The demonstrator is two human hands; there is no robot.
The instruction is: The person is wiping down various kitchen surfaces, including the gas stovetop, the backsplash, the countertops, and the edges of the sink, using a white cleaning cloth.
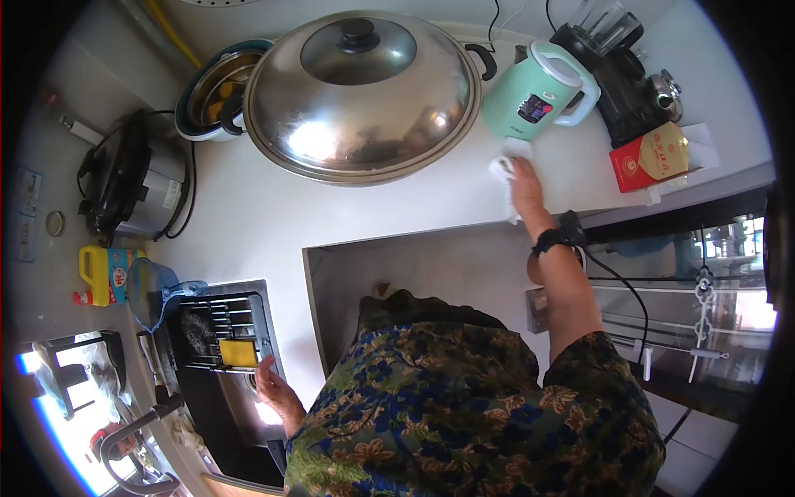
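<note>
My right hand (526, 187) presses a crumpled white cloth (502, 168) against the white countertop (397, 205). Just beyond it stands a mint-green electric kettle (520, 99), its handle to the right. To the left of the kettle is a large wok with a domed steel lid (366, 124). My left hand (277, 392) is over the right edge of the dark sink (205, 397), empty, with its fingers loosely apart. Close to its fingertips, a yellow sponge (238, 353) lies on a rack (230, 310) across the sink.
An electric pressure cooker (146, 186), a yellow bottle (99, 273) and a blue plastic scoop (149, 292) stand at left. Nested bowls (208, 121) sit behind the wok's left handle. At right are a blender (621, 81) and a red-and-gold box (649, 158). A faucet (121, 438) arches beside the sink.
</note>
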